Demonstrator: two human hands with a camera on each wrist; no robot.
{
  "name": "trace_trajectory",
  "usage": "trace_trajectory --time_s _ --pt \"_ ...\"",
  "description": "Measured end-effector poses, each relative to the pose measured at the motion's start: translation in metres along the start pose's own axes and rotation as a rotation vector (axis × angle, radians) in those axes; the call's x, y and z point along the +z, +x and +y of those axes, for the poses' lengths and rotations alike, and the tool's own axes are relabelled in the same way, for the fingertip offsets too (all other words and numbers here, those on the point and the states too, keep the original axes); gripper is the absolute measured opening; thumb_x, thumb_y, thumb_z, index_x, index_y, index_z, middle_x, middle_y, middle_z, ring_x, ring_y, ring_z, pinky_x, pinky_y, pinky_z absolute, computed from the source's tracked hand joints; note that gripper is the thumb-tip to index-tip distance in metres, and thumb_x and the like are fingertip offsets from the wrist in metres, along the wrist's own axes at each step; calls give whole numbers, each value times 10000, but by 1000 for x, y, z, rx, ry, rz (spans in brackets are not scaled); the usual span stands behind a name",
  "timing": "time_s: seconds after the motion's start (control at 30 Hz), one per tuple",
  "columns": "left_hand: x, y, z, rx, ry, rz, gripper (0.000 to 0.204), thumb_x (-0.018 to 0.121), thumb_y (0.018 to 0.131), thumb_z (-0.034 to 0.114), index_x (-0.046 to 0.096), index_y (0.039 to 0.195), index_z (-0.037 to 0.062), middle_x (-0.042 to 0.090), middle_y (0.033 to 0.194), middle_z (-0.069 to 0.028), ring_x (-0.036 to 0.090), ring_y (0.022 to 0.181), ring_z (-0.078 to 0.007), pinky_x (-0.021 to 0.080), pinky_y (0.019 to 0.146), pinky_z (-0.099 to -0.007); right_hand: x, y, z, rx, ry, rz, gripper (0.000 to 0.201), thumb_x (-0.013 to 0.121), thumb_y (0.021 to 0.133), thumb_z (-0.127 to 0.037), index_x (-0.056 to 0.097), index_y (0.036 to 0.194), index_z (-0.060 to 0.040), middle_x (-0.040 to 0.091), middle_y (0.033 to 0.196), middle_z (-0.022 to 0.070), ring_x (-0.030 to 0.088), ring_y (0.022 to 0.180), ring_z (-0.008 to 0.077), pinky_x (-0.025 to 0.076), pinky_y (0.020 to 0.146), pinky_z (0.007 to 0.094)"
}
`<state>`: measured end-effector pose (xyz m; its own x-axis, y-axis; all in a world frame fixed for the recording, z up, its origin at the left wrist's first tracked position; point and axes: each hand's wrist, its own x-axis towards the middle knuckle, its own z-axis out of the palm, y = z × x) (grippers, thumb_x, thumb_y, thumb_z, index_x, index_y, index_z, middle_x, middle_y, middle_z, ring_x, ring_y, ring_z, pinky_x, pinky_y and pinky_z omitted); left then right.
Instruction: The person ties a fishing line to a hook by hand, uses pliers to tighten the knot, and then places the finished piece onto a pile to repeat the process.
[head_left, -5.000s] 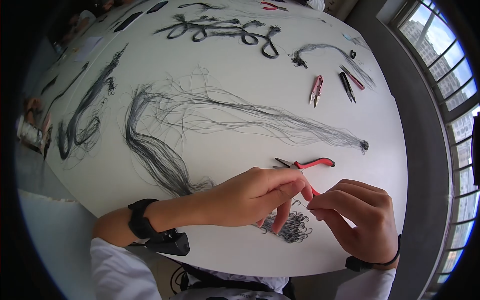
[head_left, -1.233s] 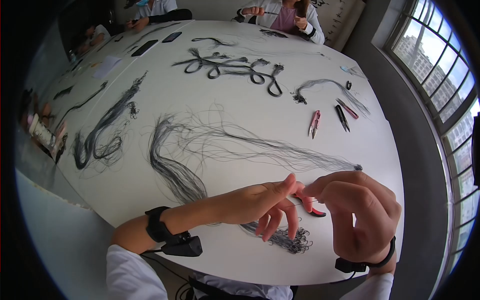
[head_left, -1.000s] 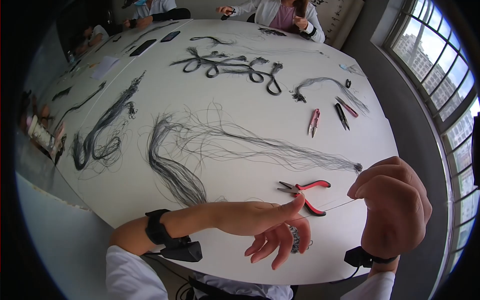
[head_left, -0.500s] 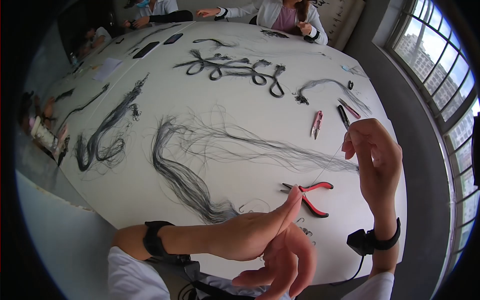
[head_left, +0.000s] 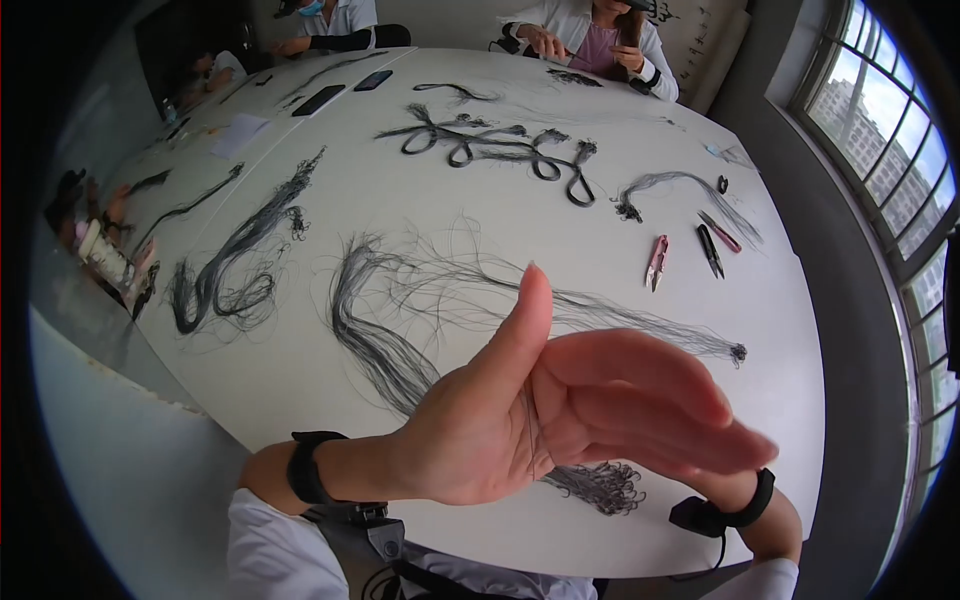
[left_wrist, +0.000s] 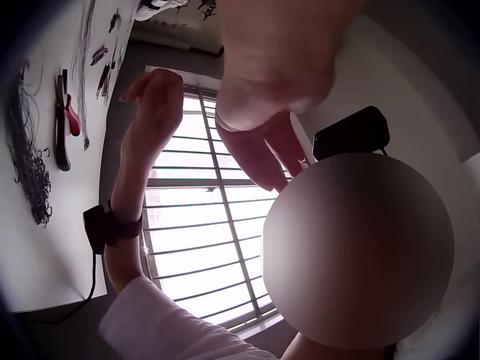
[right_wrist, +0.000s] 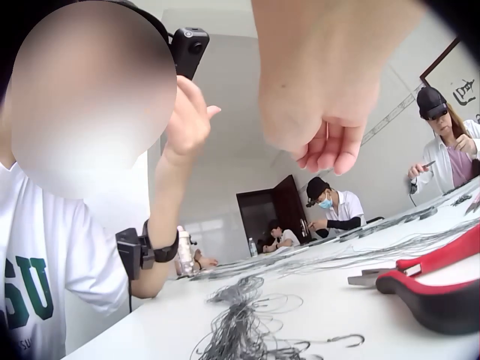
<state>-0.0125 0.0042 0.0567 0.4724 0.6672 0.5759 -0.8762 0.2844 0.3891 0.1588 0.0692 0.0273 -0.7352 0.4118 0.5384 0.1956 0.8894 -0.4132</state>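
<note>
Hands (head_left: pixel 560 405) shifted, strand (head_left: pixel 531 432) apparently across left palm

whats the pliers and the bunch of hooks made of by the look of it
Pliers: dull grey tips suggest steel; smooth red-and-black handles look like plastic or rubber. Bunch of hooks: probably metal wire, judging by the thin, dark, stiff-looking curves.

Pliers (right_wrist: pixel 424 301) near dark hooked strands (right_wrist: pixel 238 321)
</note>
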Motion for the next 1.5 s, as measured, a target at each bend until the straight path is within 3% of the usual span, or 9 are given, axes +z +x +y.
trace_trajectory --time_s 0.07,0.2,0.33,0.37,0.5,0.6,0.83,1.1,1.5 --pt "2 8 15 -19 366 353 818 -29 919 580 390 1311 -2 463 1312 -236 411 1266 -337 283 1083 -417 13 -11 -12 -96 -36 -70 166 625 705 57 513 805 -15 470 667 66 487 569 220 407 479 333" --pt "-46 -1 6 -228 681 507 670 102 975 506 427 1269 -2 461 1307 -194 437 1245 -263 332 1051 -380 11 -16 -34 -291 -248 -131 162 622 664 -35 523 789 -4 444 678 47 479 594 174 405 488 286" --pt "-43 -14 -10 -704 915 526 595 156 997 453 514 1113 -8 570 995 -80 564 949 -122 453 857 -262 -5 -8 -31 -440 -406 -138 148 616 686 -68 545 791 7 488 712 43 516 650 165 415 523 262" --pt "-41 -18 -18 -711 926 550 704 183 952 578 558 857 -10 585 761 -64 575 684 -117 495 652 -256 -8 -9 -33 -394 -413 -160 129 620 687 -76 544 761 -2 509 732 47 529 667 160 429 548 259" --pt "-35 -19 -20 -977 754 409 852 29 890 668 526 615 33 512 542 -37 479 423 -113 416 426 -234 -21 -10 -32 -411 -375 -235 126 627 692 -101 537 734 -24 501 707 42 518 647 141 427 553 241" --pt "-32 -20 -17 -1055 603 337 841 41 901 657 530 630 27 523 560 -44 467 416 -103 398 412 -226 -30 -10 -34 -453 -408 -277 171 682 624 -65 608 774 -27 575 740 46 556 637 140 496 589 245" --pt "-34 -30 -30 -990 323 253 829 45 927 617 576 757 3 565 670 -67 502 512 -121 435 497 -235 -35 -12 -29 -557 -407 -206 96 655 687 -77 620 775 -61 561 727 29 555 643 128 506 607 236" --pt "-31 -32 -25 -861 269 221 463 188 966 234 573 937 -22 577 858 -94 526 726 -123 454 691 -272 -40 -19 -24 -590 -434 -236 85 638 712 -63 597 778 -97 543 736 6 543 643 119 497 599 221" --pt "-17 -30 -24 -978 584 264 337 298 973 171 560 855 -3 546 698 -29 451 578 -85 404 577 -232 -42 -26 -24 -590 -464 -279 83 631 732 -71 591 784 -121 552 757 -13 552 693 105 500 662 212"
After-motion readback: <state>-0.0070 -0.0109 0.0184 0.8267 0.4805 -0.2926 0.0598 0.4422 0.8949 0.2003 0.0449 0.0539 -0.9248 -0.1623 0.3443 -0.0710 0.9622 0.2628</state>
